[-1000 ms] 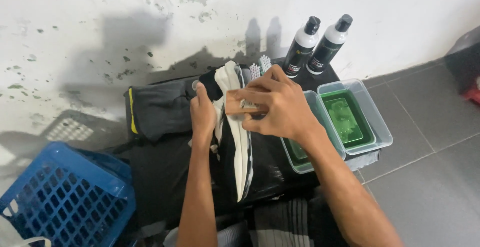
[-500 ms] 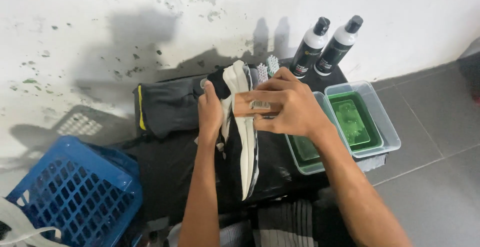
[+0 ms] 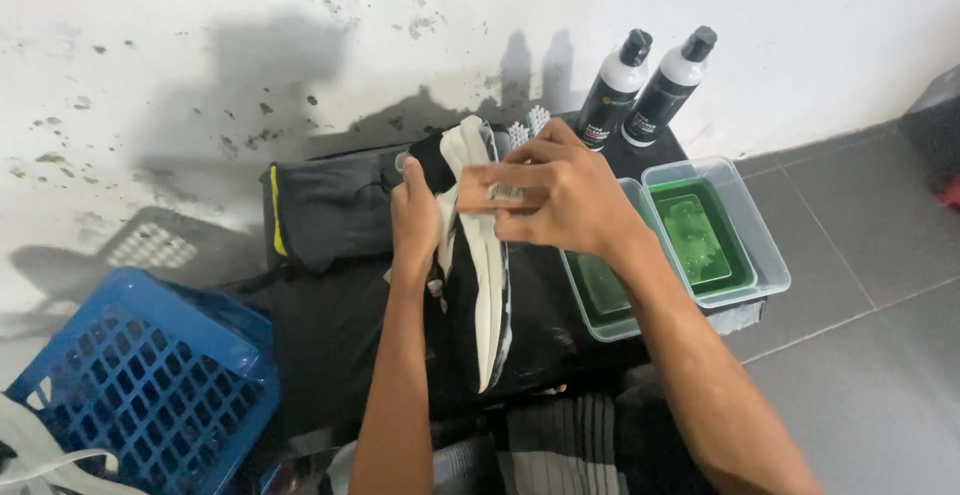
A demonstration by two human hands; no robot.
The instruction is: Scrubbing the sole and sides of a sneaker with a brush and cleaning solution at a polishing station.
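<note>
1. A blue basket (image 3: 140, 380) is seen at the far left, on the floor.
2. A dark bag (image 3: 330, 205) is laid by the wall.
3. The shoe (image 3: 480, 275) is held up on the black bench (image 3: 330, 340), sole out, by the left hand (image 3: 415, 220), closed round it.
4. A small brush (image 3: 505, 193) is pinched in the right hand (image 3: 560, 195), against the sole.
5. Two green tubs (image 3: 690, 240) and two bottles (image 3: 640, 85) are at the right.
</note>
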